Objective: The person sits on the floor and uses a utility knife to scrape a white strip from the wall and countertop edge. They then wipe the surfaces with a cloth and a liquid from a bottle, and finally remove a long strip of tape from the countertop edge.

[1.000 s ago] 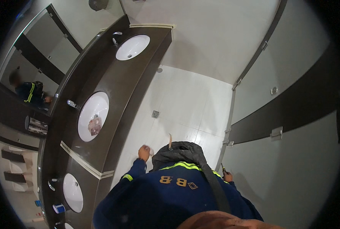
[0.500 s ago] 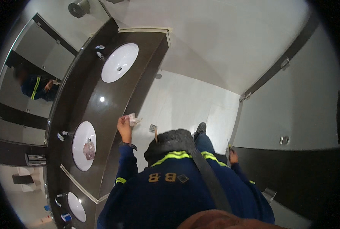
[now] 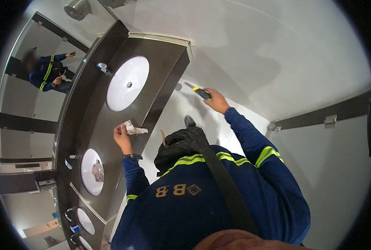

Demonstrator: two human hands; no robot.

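Over the edge of the dark counter, my left hand [image 3: 122, 135] pinches a crumpled whitish paper or cloth piece [image 3: 135, 128]; I cannot tell which. Farther forward, my right hand [image 3: 215, 100] grips a hand tool with a black-and-yellow handle [image 3: 202, 93] and a narrow metal blade, its tip toward the counter's far end. A pinkish crumpled wad [image 3: 97, 171] lies in the nearer white basin [image 3: 86, 162]. The far oval basin [image 3: 125, 89] holds nothing I can see. A dark bag [image 3: 179, 146] hangs in front of me on a strap.
Chrome taps [image 3: 103, 67] stand behind the basins, below a long mirror [image 3: 16, 100]. A pale wall [image 3: 244, 46] closes the far end, with grey partition panels [image 3: 335, 166] to the right. My shoe [image 3: 189, 121] is on the light tiled floor. A round dispenser [image 3: 78, 9] hangs at upper left.
My right hand has come up from low at my right side and reached forward with the tool. My left hand has shifted slightly left over the counter, still holding the crumpled piece.
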